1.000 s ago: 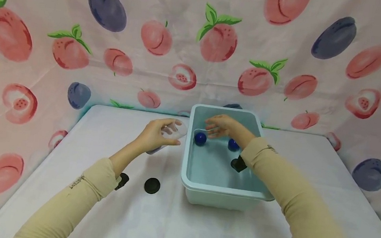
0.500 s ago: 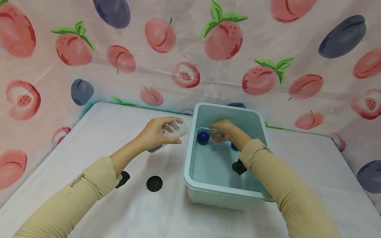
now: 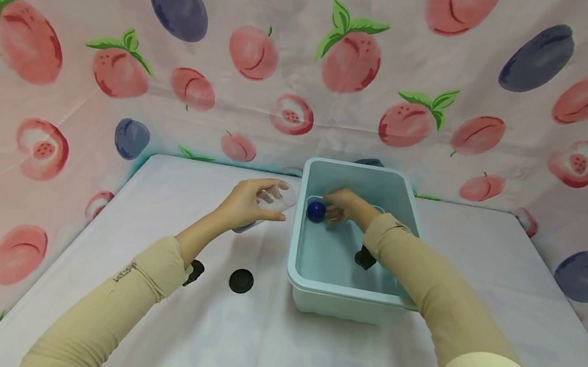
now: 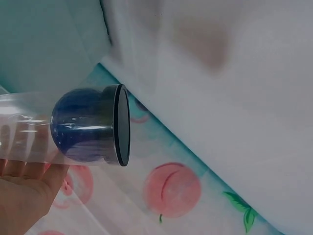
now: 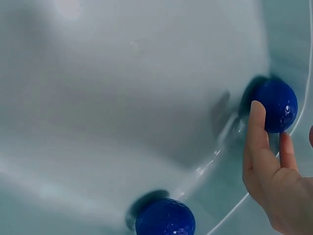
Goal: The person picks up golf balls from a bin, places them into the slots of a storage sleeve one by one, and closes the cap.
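the head view is softly bright, the 2 wrist views dimmer, with glints on the clear tube.

Clear, glossy plastic tube

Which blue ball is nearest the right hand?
The far left ball in the bin, beside the right hand. The other ball in there lies farther off; the third ball is inside the clear tube.

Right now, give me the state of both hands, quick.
Left hand: closed, holding the clear tube.
Right hand: open, fingers at a blue ball in the bin, no grip visible.
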`<state>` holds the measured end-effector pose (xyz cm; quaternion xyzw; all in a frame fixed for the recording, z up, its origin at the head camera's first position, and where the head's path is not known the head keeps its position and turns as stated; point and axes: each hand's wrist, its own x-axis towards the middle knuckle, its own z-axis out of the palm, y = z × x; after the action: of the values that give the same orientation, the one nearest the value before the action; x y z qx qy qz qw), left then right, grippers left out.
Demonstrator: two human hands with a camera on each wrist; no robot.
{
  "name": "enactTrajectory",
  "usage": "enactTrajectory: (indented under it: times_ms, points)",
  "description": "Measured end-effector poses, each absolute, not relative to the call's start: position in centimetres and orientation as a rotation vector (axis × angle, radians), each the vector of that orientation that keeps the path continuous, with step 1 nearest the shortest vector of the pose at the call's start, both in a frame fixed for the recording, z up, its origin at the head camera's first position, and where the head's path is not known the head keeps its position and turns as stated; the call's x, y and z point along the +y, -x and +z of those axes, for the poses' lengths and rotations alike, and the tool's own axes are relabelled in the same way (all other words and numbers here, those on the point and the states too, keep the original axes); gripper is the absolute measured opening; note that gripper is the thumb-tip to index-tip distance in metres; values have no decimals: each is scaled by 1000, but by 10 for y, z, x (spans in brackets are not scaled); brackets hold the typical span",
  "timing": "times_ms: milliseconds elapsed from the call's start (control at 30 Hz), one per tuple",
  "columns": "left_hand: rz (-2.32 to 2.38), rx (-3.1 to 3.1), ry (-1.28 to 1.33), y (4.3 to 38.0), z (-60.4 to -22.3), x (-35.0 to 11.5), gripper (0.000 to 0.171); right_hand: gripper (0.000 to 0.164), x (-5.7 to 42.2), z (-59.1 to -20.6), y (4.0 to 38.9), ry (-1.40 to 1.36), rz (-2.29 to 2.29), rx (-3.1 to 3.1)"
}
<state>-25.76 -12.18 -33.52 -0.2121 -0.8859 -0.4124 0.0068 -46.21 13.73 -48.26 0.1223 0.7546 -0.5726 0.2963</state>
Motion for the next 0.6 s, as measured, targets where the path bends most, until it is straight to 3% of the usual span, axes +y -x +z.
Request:
enactTrajectory:
  times_ms: [100,267,500,600]
  points:
    - [-1296,-2768,671,259,-336,-122,53,53,139,-499,478,-302,-1511,2015]
    - [-1297,-2785,660,257,-336,-121,54,57,134,-487,466,-337,-1510,1988]
    - [-1264,-2811,647,256,-336,-122,54,60,102,-395,370,-361,-1332,2077]
    - [-1262,-2810,653,256,-337,-121,54,60,95,-372,344,-375,-1281,2074]
